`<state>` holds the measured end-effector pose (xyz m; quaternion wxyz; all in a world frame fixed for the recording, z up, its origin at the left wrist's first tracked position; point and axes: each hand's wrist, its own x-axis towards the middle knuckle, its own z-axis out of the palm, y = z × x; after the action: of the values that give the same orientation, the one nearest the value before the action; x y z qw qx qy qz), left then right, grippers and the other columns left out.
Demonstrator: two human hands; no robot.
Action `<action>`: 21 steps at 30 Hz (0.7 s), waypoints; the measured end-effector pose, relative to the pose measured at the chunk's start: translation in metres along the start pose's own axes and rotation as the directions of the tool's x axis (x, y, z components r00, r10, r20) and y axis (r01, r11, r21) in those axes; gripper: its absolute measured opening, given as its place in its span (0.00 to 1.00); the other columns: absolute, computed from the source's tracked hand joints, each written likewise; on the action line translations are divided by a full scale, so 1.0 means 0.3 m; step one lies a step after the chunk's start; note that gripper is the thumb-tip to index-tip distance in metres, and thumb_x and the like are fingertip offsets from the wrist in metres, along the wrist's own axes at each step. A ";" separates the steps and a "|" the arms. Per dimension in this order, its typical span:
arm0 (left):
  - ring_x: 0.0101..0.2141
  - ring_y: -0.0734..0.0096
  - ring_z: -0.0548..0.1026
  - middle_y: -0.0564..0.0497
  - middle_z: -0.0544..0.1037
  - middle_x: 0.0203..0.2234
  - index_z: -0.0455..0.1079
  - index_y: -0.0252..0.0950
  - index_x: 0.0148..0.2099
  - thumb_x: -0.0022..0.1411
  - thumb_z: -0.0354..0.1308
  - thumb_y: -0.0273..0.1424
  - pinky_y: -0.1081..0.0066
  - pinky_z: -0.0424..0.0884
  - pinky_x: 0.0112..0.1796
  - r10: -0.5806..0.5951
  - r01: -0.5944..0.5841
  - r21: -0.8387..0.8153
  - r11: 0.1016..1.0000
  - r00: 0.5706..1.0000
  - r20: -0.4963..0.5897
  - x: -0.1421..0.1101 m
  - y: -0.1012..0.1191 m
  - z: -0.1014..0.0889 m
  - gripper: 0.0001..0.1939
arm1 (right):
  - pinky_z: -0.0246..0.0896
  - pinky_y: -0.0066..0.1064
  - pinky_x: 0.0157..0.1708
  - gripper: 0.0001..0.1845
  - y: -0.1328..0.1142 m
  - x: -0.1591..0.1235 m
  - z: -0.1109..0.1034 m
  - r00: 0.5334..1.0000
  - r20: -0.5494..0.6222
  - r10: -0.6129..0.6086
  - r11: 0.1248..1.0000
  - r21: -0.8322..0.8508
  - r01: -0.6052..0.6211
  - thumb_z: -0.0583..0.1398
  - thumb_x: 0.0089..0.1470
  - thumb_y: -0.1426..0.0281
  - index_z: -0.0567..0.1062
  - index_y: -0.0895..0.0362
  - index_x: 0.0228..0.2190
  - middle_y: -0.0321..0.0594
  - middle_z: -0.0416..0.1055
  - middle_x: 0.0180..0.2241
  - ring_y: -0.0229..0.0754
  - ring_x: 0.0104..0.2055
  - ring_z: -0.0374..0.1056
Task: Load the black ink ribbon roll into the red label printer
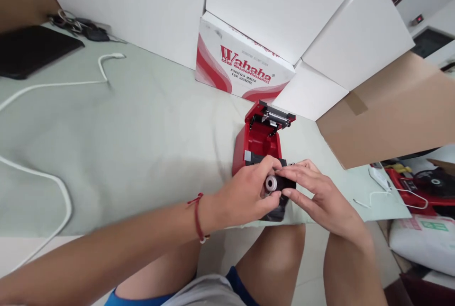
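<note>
Your left hand (245, 194) curls its thumb and fingers around one end of the black roll (287, 184); your right hand (322, 197) spans the other end, fingers over the top and thumb underneath. Both are narrowed onto it. The roll sits at the near side of the red machine (241, 152), whose lid (272, 114) stands raised.

The step in hand appears to be positioning the roll by its ends; the next move likely calls for a level, even hold on both. Your fingers hide whether it touches the machine.

The roll is a smooth, dark cylinder with a ringed white core (271, 183). The machine is boxy, hard red plastic, its lid trimmed in black with a metallic bar. Behind the machine stands a printed carton (245, 67); left of it, a smooth, slender white cable (67, 202) curves across the pale green tabletop (149, 126).
</note>
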<state>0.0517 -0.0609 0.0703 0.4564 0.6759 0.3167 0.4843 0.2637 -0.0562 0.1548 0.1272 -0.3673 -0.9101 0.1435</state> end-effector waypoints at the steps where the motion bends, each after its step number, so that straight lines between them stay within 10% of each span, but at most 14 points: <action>1: 0.27 0.73 0.74 0.54 0.80 0.36 0.66 0.42 0.49 0.62 0.60 0.27 0.70 0.72 0.31 0.025 -0.025 0.007 1.000 1.000 -0.004 0.001 -0.006 -0.004 0.13 | 0.78 0.46 0.46 0.23 0.007 0.006 -0.006 0.999 0.035 0.018 1.000 -0.026 -0.017 0.63 0.71 0.68 0.76 0.46 0.65 0.46 0.83 0.51 0.51 0.48 0.74; 5: 0.28 0.74 0.77 0.52 0.82 0.41 0.65 0.42 0.55 0.68 0.61 0.29 0.72 0.74 0.31 0.089 -0.085 0.029 0.996 0.983 -0.160 -0.013 -0.027 -0.057 0.16 | 0.76 0.42 0.43 0.19 0.027 0.046 -0.045 0.998 0.051 0.027 0.999 -0.038 -0.025 0.63 0.71 0.67 0.78 0.49 0.61 0.45 0.83 0.46 0.48 0.43 0.73; 8: 0.30 0.72 0.78 0.51 0.82 0.40 0.67 0.42 0.55 0.71 0.57 0.25 0.71 0.76 0.33 0.312 -0.202 0.340 0.919 0.898 -0.310 -0.032 -0.053 -0.099 0.12 | 0.75 0.39 0.43 0.17 0.063 0.116 -0.063 0.993 -0.024 0.112 0.993 -0.047 -0.113 0.64 0.71 0.65 0.79 0.51 0.58 0.43 0.84 0.47 0.47 0.43 0.76; 11: 0.39 0.62 0.82 0.44 0.84 0.45 0.71 0.40 0.55 0.66 0.53 0.18 0.64 0.79 0.43 0.561 -0.355 0.658 0.664 0.818 -0.125 -0.069 -0.079 -0.097 0.19 | 0.74 0.38 0.41 0.20 0.103 0.219 -0.043 0.960 0.032 0.278 0.954 -0.123 -0.273 0.62 0.68 0.68 0.80 0.53 0.59 0.44 0.84 0.52 0.46 0.41 0.78; 21: 0.39 0.51 0.83 0.25 0.72 0.70 0.69 0.29 0.72 0.64 0.55 0.20 0.60 0.74 0.28 0.232 -0.236 0.848 0.474 0.963 0.138 -0.113 0.038 0.022 0.34 | 0.68 0.39 0.41 0.22 0.081 0.415 0.070 0.826 0.178 0.535 0.768 -0.508 -0.389 0.61 0.66 0.71 0.79 0.52 0.59 0.48 0.85 0.51 0.57 0.50 0.81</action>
<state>0.0466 -0.0967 0.0676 -0.0075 0.8500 0.4184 0.3199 0.1850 0.0447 0.1425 -0.1468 -0.5741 -0.8054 0.0119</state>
